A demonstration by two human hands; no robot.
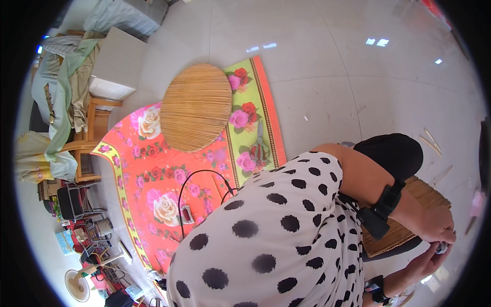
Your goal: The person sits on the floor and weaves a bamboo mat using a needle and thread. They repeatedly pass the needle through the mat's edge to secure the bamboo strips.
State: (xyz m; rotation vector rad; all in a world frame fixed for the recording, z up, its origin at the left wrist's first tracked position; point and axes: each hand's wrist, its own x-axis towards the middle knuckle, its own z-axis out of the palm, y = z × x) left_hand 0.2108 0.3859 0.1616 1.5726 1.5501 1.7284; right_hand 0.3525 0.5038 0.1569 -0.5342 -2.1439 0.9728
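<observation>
At the right, my left hand [437, 225] and my right hand [425, 263] meet, fingers closed around a small grey object [441, 247], too small and covered to name. Bent below my left forearm, which wears a black strapped device [381, 210], is a brown panel of thin strips [406, 192] over dark cloth. My right wrist wears a similar device [376, 289].
A round mat of thin strips [194, 107] and scissors [260, 146] lie on a flowered cloth [130, 174], with a black cable loop [180, 192]. Loose strips [430, 143] lie on the tiled floor. Chairs [71, 199], draped fabrics [66, 92] and a cabinet [115, 64] stand left.
</observation>
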